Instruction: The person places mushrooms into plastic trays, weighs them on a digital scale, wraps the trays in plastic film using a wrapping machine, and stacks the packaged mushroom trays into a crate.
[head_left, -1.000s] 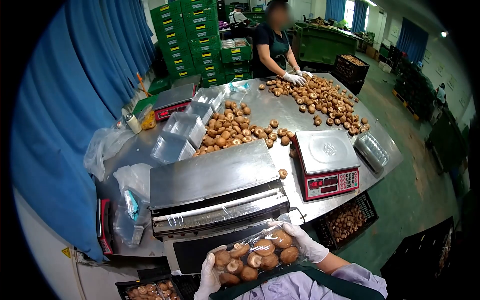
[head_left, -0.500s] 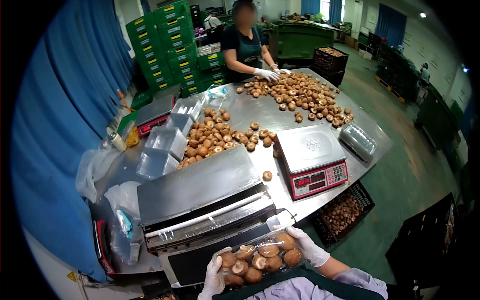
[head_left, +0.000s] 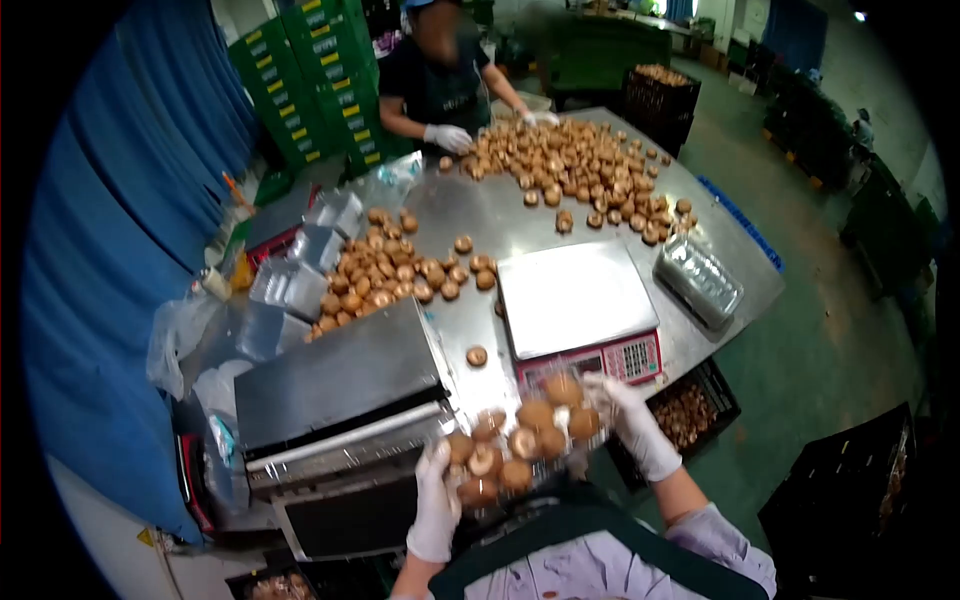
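Note:
Between my two gloved hands is a clear plastic tray of brown mushrooms (head_left: 523,441), held up in front of my apron and tilted. My left hand (head_left: 436,500) grips its left end, fingers closed around the edge. At the right end my right hand (head_left: 637,425) is closed on the tray as well. Directly beyond the tray stands a scale (head_left: 578,298) with a bare steel plate and a red front, its display partly covered by the tray. To the left lies the wrapping machine (head_left: 335,385) with a flat dark top.
A co-worker's gloved hands (head_left: 450,138) touch a large mushroom heap (head_left: 580,170) across the steel table. A smaller mushroom pile (head_left: 380,262) lies beside empty clear trays (head_left: 285,290). Another clear tray (head_left: 698,283) sits right of the scale. A crate of mushrooms (head_left: 690,415) stands below the table edge.
Both hands have raised the mushroom tray away from the wrapping machine, up toward the scale. My view has shifted. The co-worker's hands have moved farther apart.

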